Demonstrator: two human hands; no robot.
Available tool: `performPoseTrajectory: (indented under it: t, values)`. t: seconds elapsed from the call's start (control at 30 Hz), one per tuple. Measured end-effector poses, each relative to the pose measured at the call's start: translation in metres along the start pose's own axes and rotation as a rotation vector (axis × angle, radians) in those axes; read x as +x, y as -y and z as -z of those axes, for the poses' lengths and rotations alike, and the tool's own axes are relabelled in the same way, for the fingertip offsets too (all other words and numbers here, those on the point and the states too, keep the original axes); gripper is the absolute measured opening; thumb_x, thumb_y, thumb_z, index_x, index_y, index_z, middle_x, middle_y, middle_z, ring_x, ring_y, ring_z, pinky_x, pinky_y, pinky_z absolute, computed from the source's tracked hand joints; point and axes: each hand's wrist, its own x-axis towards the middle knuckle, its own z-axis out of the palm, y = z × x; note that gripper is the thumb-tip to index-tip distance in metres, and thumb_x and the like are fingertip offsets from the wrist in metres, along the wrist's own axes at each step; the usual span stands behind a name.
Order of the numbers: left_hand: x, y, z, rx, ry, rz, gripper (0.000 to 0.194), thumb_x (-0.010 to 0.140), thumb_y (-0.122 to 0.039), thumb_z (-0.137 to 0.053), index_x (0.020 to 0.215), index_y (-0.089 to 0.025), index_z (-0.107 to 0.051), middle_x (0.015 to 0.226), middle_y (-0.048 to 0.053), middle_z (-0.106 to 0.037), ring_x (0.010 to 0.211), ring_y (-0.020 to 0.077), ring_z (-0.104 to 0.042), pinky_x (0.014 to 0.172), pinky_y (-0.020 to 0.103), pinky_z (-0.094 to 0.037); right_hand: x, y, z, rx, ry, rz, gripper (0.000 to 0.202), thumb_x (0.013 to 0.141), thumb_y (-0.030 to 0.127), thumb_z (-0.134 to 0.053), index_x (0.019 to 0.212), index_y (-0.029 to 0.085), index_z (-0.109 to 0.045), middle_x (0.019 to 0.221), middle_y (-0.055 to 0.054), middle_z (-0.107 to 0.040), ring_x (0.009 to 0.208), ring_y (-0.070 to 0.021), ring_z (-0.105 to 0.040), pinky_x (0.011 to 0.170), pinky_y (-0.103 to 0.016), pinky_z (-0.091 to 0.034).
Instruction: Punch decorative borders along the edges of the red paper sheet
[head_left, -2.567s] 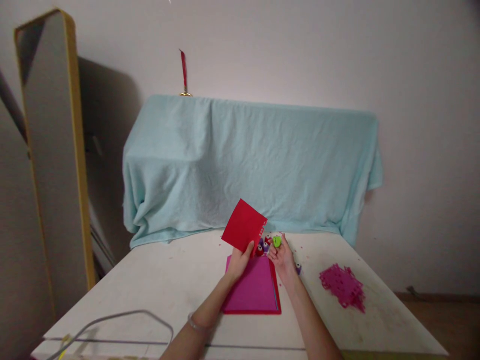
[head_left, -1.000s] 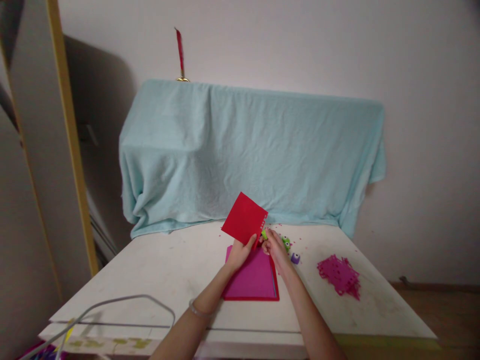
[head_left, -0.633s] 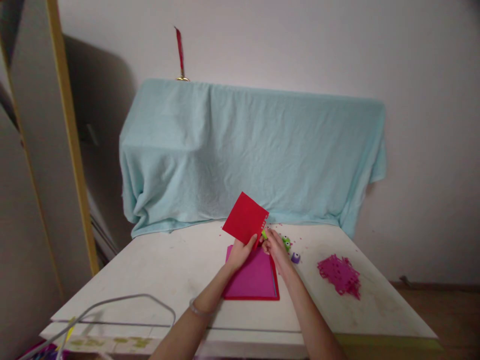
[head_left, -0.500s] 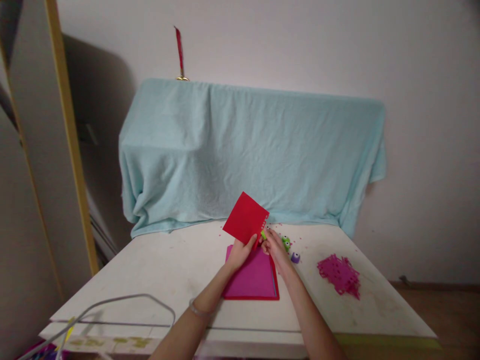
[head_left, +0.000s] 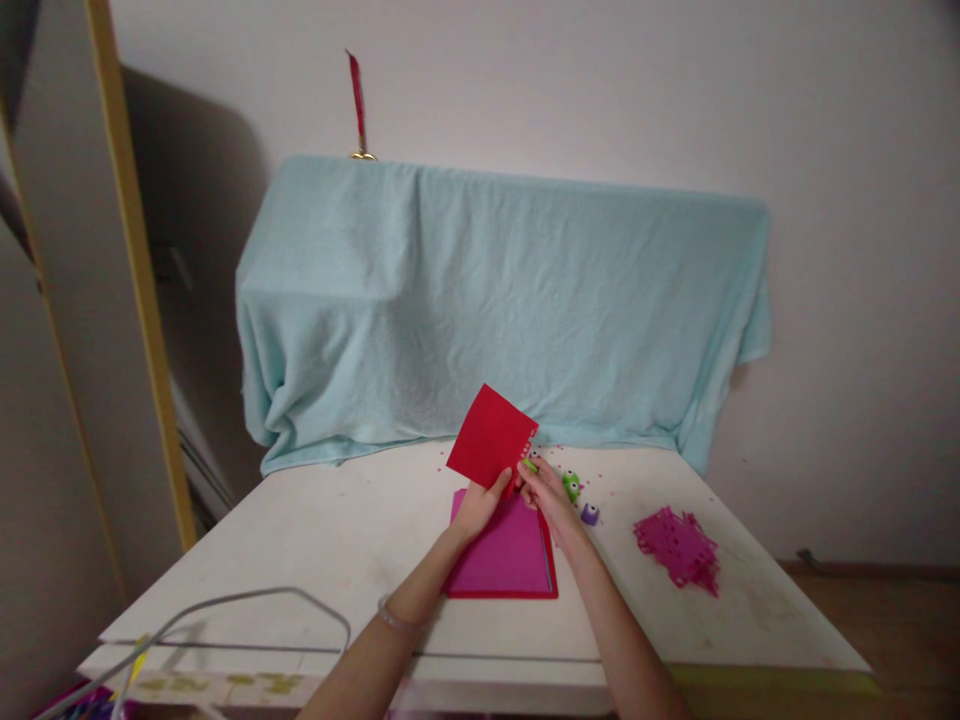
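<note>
My left hand (head_left: 484, 507) pinches a square sheet of red paper (head_left: 489, 436) by its lower corner, holding it tilted above the table. Small cut-outs run along the sheet's right edge. At that edge, my right hand (head_left: 546, 496) is closed around a small green craft punch (head_left: 531, 465), mostly hidden by the fingers. Beneath both hands lies a stack of magenta paper (head_left: 501, 560) with red sheets showing at its side. More punches, green ones (head_left: 571, 487) and a purple one (head_left: 590, 514), sit just right of my right hand.
Punched magenta sheets (head_left: 679, 550) are heaped at the right of the white table (head_left: 360, 530). Tiny paper bits are scattered near the punches. A light-blue cloth (head_left: 510, 310) drapes over something at the back. A grey cable (head_left: 247, 596) loops at the front left.
My right hand's fingers have shifted slightly around the green punch, which now shows less and at a different angle. The red paper has barely moved.
</note>
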Motion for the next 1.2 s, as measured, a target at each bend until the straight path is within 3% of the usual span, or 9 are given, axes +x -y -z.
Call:
performPoseTrajectory:
  t: [0.3, 0.63, 0.77, 1.2]
  values:
    - [-0.001, -0.006, 0.002, 0.059, -0.063, 0.054, 0.035, 0.084, -0.044, -0.052, 0.107, -0.020, -0.061, 0.108, 0.006, -0.067, 0.105, 0.0223, -0.058, 0.094, 0.033, -0.041, -0.001, -0.002, 0.002, -0.030, 0.048, 0.005, 0.033, 0.073, 0.051, -0.064, 0.081, 0.021, -0.052, 0.065, 0.003, -0.059, 0.040, -0.0058, -0.042, 0.036, -0.019, -0.025]
    - [-0.001, -0.003, 0.003, 0.060, -0.067, 0.076, 0.040, 0.083, -0.048, -0.054, 0.112, -0.021, -0.060, 0.116, 0.008, -0.064, 0.115, 0.0239, -0.053, 0.098, 0.034, -0.037, 0.005, -0.009, 0.005, 0.005, -0.040, 0.033, 0.035, 0.065, 0.046, -0.074, 0.082, 0.022, -0.054, 0.058, 0.005, -0.055, 0.043, -0.0078, -0.042, 0.037, -0.020, -0.025]
    - [-0.001, -0.003, 0.002, 0.043, -0.073, 0.089, 0.043, 0.082, -0.050, -0.054, 0.114, -0.021, -0.059, 0.121, 0.009, -0.061, 0.118, 0.0240, -0.051, 0.100, 0.035, -0.036, 0.005, -0.014, 0.006, 0.005, -0.086, 0.068, 0.036, 0.064, 0.044, -0.075, 0.086, 0.023, -0.057, 0.064, 0.003, -0.058, 0.046, -0.0088, -0.045, 0.038, -0.020, -0.026]
    - [0.001, 0.005, -0.002, -0.030, -0.061, -0.038, 0.040, 0.086, -0.046, -0.050, 0.116, -0.020, -0.056, 0.127, 0.009, -0.056, 0.120, 0.0209, -0.050, 0.105, 0.035, -0.031, 0.006, -0.015, 0.006, 0.043, -0.102, 0.106, 0.035, 0.064, 0.039, -0.076, 0.090, 0.022, -0.061, 0.075, 0.000, -0.064, 0.061, -0.0142, -0.057, 0.048, -0.023, -0.038]
